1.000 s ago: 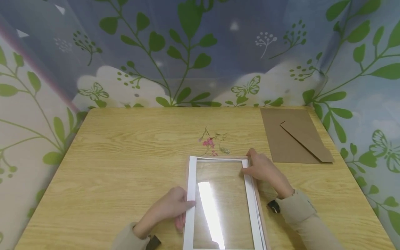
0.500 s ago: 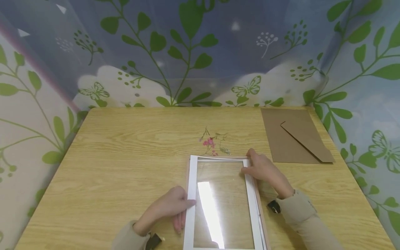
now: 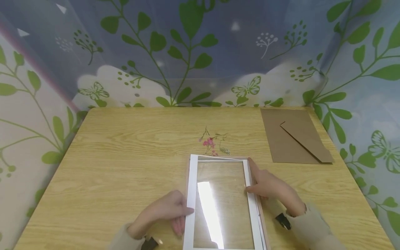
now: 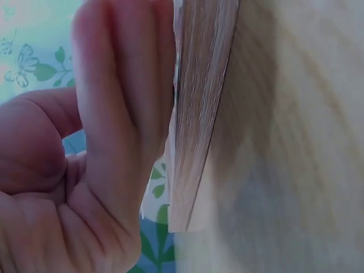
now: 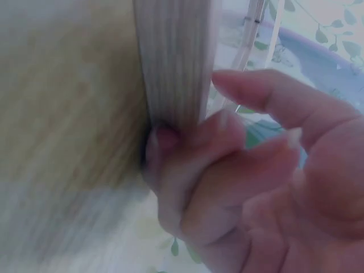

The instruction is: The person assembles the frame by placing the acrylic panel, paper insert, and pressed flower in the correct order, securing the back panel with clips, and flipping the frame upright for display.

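Observation:
A picture frame (image 3: 262, 224) with pinkish wood-grain sides (image 4: 205, 74) lies face up on the table, its near end cut off by the head view. Inside it sit a white border (image 3: 190, 194) and a clear pane (image 3: 231, 205) reflecting a bright light. At the far left corner the border stands slightly raised. My left hand (image 3: 170, 208) grips the left side, thumb on the white border and fingers against the outer wood. On the right side my right hand (image 3: 272, 189) holds the frame, thumb over the border. One fingertip (image 5: 165, 139) is tucked at the frame's lower edge.
Just beyond the frame lies a small spray of pink pressed flowers (image 3: 208, 142). A brown backing board (image 3: 281, 146) with an angled stand flap (image 3: 307, 142) rests at the table's far right. Patterned curtains (image 3: 200, 80) enclose the wooden table (image 3: 125, 146).
My right hand has slid along the right side toward me, away from the far corner. My left hand has shifted slightly nearer too. The border's far left corner has risen a little.

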A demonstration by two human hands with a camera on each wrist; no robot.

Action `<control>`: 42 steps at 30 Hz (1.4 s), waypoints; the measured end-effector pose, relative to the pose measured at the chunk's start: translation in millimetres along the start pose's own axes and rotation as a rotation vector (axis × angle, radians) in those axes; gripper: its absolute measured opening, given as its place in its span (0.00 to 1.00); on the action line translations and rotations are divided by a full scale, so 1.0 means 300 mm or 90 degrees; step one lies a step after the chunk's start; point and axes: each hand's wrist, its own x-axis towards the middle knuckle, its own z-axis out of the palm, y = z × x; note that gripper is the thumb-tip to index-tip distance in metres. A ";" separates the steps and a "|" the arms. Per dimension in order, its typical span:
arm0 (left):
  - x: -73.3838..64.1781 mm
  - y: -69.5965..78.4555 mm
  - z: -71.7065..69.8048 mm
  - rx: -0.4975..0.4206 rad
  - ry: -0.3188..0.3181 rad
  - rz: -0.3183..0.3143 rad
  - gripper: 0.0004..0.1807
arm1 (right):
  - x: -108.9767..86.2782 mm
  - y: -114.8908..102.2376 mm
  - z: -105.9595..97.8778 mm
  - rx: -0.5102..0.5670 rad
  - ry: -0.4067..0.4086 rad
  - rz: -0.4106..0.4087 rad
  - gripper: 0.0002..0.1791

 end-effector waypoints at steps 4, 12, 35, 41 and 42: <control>-0.019 -0.015 0.003 -0.035 -0.051 -0.009 0.17 | -0.025 -0.010 0.022 0.006 -0.015 0.018 0.62; -0.037 -0.024 0.022 -0.052 -0.058 -0.018 0.18 | -0.027 -0.012 0.045 0.015 -0.005 0.033 0.64; -0.023 0.022 0.038 0.212 0.132 0.041 0.18 | -0.026 0.012 0.040 0.010 -0.019 -0.005 0.65; 0.029 0.054 -0.002 0.504 0.329 0.114 0.23 | -0.023 0.018 0.033 0.010 -0.029 -0.009 0.65; 0.037 0.058 -0.010 0.535 0.334 0.120 0.30 | -0.023 0.019 0.031 0.009 -0.030 -0.012 0.65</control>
